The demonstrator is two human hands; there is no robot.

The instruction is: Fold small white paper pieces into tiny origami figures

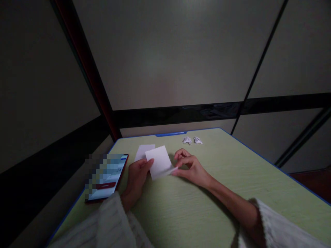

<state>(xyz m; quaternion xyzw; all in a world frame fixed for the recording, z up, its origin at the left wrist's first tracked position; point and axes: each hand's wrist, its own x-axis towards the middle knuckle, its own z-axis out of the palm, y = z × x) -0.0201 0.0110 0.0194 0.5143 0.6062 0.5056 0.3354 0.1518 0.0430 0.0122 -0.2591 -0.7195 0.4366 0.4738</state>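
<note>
A white square sheet of paper (159, 162) is held up off the table between both hands. My left hand (138, 174) is closed on its left edge, the thumb lying on top. At the lower right corner, my right hand (190, 167) pinches the paper between thumb and finger, and that corner curls up a little. Behind my left hand, more white paper (144, 151) lies on the table, partly covered by the held sheet. Two small folded paper figures (187, 140) with pointed legs sit side by side near the far edge.
The pale table (232, 172) has a blue rim. A phone or tablet (110, 177) in a red case lies at the left, its screen lit and partly blurred out. A blue strip (170, 134) runs along the far edge, before a panelled wall (176, 62).
</note>
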